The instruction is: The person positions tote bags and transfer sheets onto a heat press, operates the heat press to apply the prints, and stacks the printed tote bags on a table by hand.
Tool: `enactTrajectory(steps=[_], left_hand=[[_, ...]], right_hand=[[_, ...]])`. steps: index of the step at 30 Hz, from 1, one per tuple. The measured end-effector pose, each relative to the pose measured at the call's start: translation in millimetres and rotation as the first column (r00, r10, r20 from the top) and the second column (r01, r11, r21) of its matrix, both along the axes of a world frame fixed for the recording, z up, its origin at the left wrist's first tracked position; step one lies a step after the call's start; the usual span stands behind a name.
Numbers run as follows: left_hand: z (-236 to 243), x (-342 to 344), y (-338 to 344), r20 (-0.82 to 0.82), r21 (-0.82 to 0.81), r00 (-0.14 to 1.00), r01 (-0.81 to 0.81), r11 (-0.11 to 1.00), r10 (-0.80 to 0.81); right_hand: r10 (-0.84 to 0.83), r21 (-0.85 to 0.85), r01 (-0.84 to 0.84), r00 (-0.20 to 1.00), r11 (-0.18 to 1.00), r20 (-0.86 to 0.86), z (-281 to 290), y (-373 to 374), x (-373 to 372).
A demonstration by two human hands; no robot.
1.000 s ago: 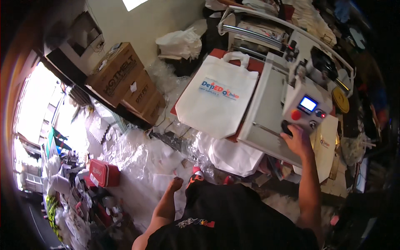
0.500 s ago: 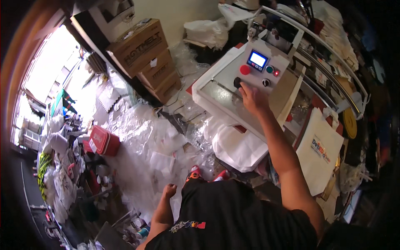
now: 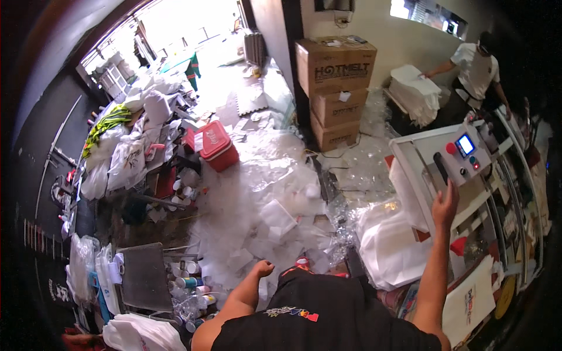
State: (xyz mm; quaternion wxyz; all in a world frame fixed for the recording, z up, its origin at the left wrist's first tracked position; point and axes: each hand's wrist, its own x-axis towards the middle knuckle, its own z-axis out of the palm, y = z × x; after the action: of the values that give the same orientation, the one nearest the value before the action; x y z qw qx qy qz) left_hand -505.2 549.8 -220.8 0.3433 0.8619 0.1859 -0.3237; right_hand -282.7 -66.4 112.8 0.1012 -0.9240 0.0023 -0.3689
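Cartons, brown cardboard (image 3: 333, 83), three, stacked against the dark post by the wall; papers and small items on the top one, contents hidden. Cooler box, red (image 3: 221, 157), one, on the littered floor, lid on, interior not visible. Cans and bottles (image 3: 188, 282), several, loose beside the dark chair (image 3: 147, 275). Heat press, light grey (image 3: 413, 146), one, to the person's right; control panel with lit screen (image 3: 466, 145) and red button (image 3: 451, 148), facing up toward the wearer. Handle, black (image 3: 440, 168), on the press: long axis slanting from upper left to lower right, lower end toward the right hand (image 3: 445, 206). Right hand: fingers extended upward, thumb standing apart; whether the fingertips touch the handle cannot be told. Left hand (image 3: 263, 268): fingers curled in, above the floor, nothing visible in it. Tote bag, white, printed (image 3: 477, 295), one, right of the right forearm, lying flat, long axis running from lower left to upper right, lower part cut off by the forearm and body. White bags (image 3: 389, 248), below the near edge of the press, number hard to make out. Stack of white bags (image 3: 414, 88), by the wall, under a co-worker's hand (image 3: 426, 75). Doorway washed out by glare; right rim dark.
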Motion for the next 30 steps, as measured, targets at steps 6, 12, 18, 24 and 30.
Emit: enactTrajectory(steps=[6, 12, 18, 24, 30], left_hand=[[-23, 26, 43, -0.1, 0.042, 0.991, 0.095, 0.995, -0.09], [-7, 76, 36, -0.028, 0.125, 0.978, 0.209, 0.97, -0.207], [22, 97, -49, 0.147, 0.039, 0.973, 0.174, 0.984, -0.177], [10, 17, -106, 0.122, 0.075, 0.965, 0.226, 0.971, -0.234], [4, -66, -211, -0.023, 0.083, 0.861, 0.508, 0.857, -0.508]], right_hand=[[-0.198, 0.172, 0.195, 0.98, 0.966, 0.001, -93, -26, -174], [-0.4, 0.683, 0.535, 0.84, 0.497, -0.366, -172, -13, -331], [-0.459, 0.581, 0.522, 0.847, 0.624, -0.267, -201, -83, -390], [-0.511, 0.374, 0.602, 0.798, 0.706, -0.321, -125, -113, -422], [-0.577, 0.558, 0.61, 0.773, 0.563, -0.263, -154, -231, -514]])
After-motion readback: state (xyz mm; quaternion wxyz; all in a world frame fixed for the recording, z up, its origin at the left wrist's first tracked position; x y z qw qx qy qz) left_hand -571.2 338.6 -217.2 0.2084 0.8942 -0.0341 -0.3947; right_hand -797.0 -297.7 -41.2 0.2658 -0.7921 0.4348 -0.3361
